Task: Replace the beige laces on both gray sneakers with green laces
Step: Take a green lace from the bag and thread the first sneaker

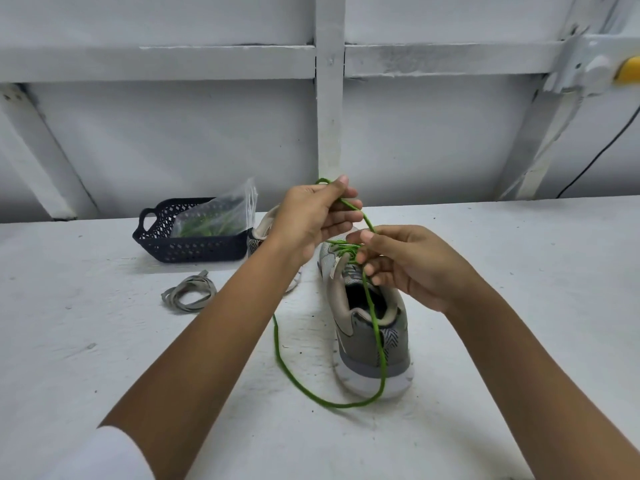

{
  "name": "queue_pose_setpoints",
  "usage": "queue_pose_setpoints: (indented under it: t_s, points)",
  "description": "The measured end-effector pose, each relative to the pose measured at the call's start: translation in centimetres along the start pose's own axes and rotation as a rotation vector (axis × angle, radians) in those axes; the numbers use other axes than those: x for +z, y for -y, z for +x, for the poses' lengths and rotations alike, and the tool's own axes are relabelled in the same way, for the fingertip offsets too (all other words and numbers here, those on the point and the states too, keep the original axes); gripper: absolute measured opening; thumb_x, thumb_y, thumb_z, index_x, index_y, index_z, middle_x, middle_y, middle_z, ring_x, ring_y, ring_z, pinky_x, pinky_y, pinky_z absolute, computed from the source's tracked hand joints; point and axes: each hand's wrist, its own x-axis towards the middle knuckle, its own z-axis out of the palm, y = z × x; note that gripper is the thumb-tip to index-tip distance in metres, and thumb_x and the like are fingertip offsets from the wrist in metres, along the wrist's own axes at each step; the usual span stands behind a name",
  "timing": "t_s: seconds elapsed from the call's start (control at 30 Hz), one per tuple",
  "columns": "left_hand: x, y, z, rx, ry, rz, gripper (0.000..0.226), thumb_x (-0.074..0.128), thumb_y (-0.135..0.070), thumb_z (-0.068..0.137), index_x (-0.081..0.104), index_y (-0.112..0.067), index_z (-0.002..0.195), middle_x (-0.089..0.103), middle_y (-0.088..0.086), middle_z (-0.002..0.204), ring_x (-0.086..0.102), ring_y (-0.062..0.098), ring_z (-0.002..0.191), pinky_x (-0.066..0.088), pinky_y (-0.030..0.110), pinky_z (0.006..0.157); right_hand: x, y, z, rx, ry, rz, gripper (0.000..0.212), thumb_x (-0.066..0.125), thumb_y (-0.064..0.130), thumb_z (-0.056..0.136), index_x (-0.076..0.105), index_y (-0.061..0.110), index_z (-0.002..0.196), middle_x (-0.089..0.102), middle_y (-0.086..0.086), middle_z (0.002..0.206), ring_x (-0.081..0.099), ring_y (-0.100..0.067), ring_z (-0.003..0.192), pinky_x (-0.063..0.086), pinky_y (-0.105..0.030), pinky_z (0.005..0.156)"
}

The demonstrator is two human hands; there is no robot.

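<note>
Pinching the green lace (277, 351) up high with the left hand (311, 216) — thumb and fingertips closed on it, a bit of strand looping over the top. Gripping the same lace lower down with the right hand (408, 265), fingers curled round it right over the eyelets of the near gray sneaker (367, 327). Looking at that shoe sitting heel-toward-camera on the white worktop (104, 341), with green crossing its upper eyelets and the slack trailing over the heel into a big loop on the worktop. Also spotting the second sneaker (258, 233) peeking out behind the left wrist, and the beige laces (190, 294) lying coiled off to the left — near a dark basket (187, 247) holding a plastic bag (214, 216) with something green inside.
</note>
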Motion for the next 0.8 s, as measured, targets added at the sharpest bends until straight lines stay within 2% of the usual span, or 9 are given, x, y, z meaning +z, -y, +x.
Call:
queue_pose_setpoints:
  t_s: [0.1,0.27,0.33,0.4,0.5,0.53,0.6,0.7,0.8]
  points:
    - [0.2,0.1,0.4,0.009,0.012,-0.002,0.024,0.052,-0.024,0.096,0.062,-0.007,0.082,0.066,-0.004,0.054,0.062,0.003,0.046,0.050,0.014,0.047,-0.6,0.1,-0.1,-0.003,-0.021,-0.055,0.029,0.040,0.014,0.100,0.066,0.003,0.091,0.056,-0.001,0.060,0.049,-0.010,0.049,0.043,-0.017,0.046]
    - [0.1,0.3,0.8,0.009,0.003,0.033,0.026,0.052,-0.029,0.096,0.062,-0.007,0.086,0.068,-0.002,0.059,0.065,0.006,0.052,0.052,0.016,0.051,-2.1,-0.1,-0.5,0.009,-0.042,-0.133,0.034,0.032,0.005,0.100,0.066,0.005,0.098,0.050,0.001,0.061,0.042,-0.009,0.052,0.033,-0.020,0.050]
    - [0.0,0.6,0.6,-0.025,0.010,0.195,0.035,0.051,-0.042,0.094,0.063,-0.009,0.093,0.070,-0.001,0.071,0.065,0.009,0.059,0.052,0.021,0.055,-2.8,-0.3,-0.6,-0.036,-0.104,-0.214,0.034,0.032,0.003,0.100,0.065,0.009,0.097,0.053,0.002,0.062,0.046,-0.009,0.054,0.036,-0.018,0.048]
    - [0.0,1.5,0.2,-0.021,-0.019,0.455,0.043,0.046,-0.051,0.093,0.065,-0.013,0.095,0.070,0.000,0.084,0.062,0.013,0.071,0.050,0.028,0.067,-3.5,-0.8,-0.5,-0.090,-0.235,-0.293,0.031,0.033,0.002,0.100,0.062,0.014,0.094,0.061,0.002,0.066,0.053,-0.011,0.057,0.041,-0.018,0.050]
    - [0.3,3.6,-1.0,0.116,-0.107,0.747,0.034,0.048,-0.046,0.094,0.061,-0.018,0.081,0.062,-0.002,0.084,0.058,0.019,0.092,0.044,0.030,0.080,-4.4,-2.0,0.0,-0.122,-0.411,-0.319,0.026,0.035,0.007,0.101,0.056,0.017,0.089,0.069,-0.001,0.079,0.061,-0.013,0.070,0.048,-0.025,0.061]
    - [0.6,4.4,-1.4,0.146,-0.119,0.843,0.032,0.049,-0.045,0.093,0.061,-0.019,0.079,0.060,-0.001,0.091,0.055,0.021,0.103,0.040,0.030,0.084,-4.4,-2.4,0.0,-0.125,-0.433,-0.319,0.026,0.037,0.009,0.101,0.058,0.018,0.087,0.069,0.000,0.082,0.062,-0.014,0.075,0.049,-0.026,0.065]
    - [1.0,5.6,-2.1,0.152,-0.091,1.022,0.037,0.049,-0.049,0.092,0.068,-0.019,0.080,0.052,0.003,0.115,0.037,0.024,0.122,0.032,0.035,0.098,-4.2,-3.3,0.3,-0.159,-0.455,-0.377,0.025,0.045,0.012,0.099,0.064,0.021,0.085,0.066,0.006,0.083,0.057,-0.008,0.077,0.046,-0.021,0.066]
    - [1.6,6.3,-2.7,0.077,-0.038,1.143,0.045,0.051,-0.063,0.085,0.073,-0.023,0.086,0.041,-0.003,0.130,0.021,0.022,0.131,0.026,0.040,0.106,-3.6,-4.0,0.4,-0.225,-0.441,-0.396,0.020,0.052,0.010,0.095,0.070,0.019,0.091,0.065,0.012,0.083,0.055,0.009,0.067,0.040,-0.007,0.059]
    - [1.4,6.8,-2.2,0.001,-0.033,1.179,0.047,0.055,-0.068,0.078,0.072,-0.025,0.086,0.035,-0.003,0.140,0.013,0.022,0.136,0.023,0.045,0.107,-3.2,-5.3,1.5,-0.161,-0.391,-0.242,0.025,0.054,0.007,0.094,0.070,0.025,0.088,0.067,0.013,0.080,0.059,0.006,0.070,0.048,-0.013,0.063]
